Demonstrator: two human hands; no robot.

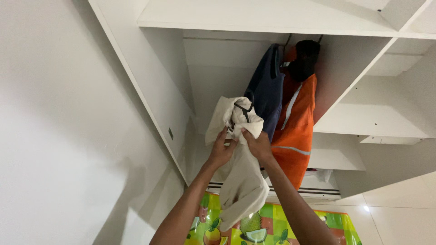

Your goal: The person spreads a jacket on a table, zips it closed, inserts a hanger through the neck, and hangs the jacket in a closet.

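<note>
- Two bare hands are raised in front of an open white wardrobe (163, 68), both closed on one cream-coloured garment (240, 181).
- Left hand (221, 152): fingers curled upward into the bunched cloth near its upper part; the grip is narrow and full of fabric.
- Right hand (257, 144): just beside the left, thumb and fingers pinching the same bunch from the other side; the two hands nearly touch.
- Cream-coloured garment: held in the air before the wardrobe's hanging compartment. Its upper part is gathered into a lump above the hands, with a dark hanger (243, 111) partly showing inside the folds; the rest hangs down between the forearms toward the floor.
- Whether the hanger is gripped directly or only through the cloth cannot be told.
- Dark blue garment (265, 90): hanging inside the compartment, just behind the cream one.
- Orange garment (295, 131): hanging beside the blue one, on its right, with pale stripes across it; a black piece (303, 59) sits at its top.
- Shelves (363, 122): white, set in the right section of the wardrobe, well apart from the hands.
- Patterned mat (336, 222): bright green and yellow with fruit pictures, lying on the floor below the arms, next to pale floor tiles (399, 213).
- White wall (59, 127): plain, to the left of the wardrobe.
</note>
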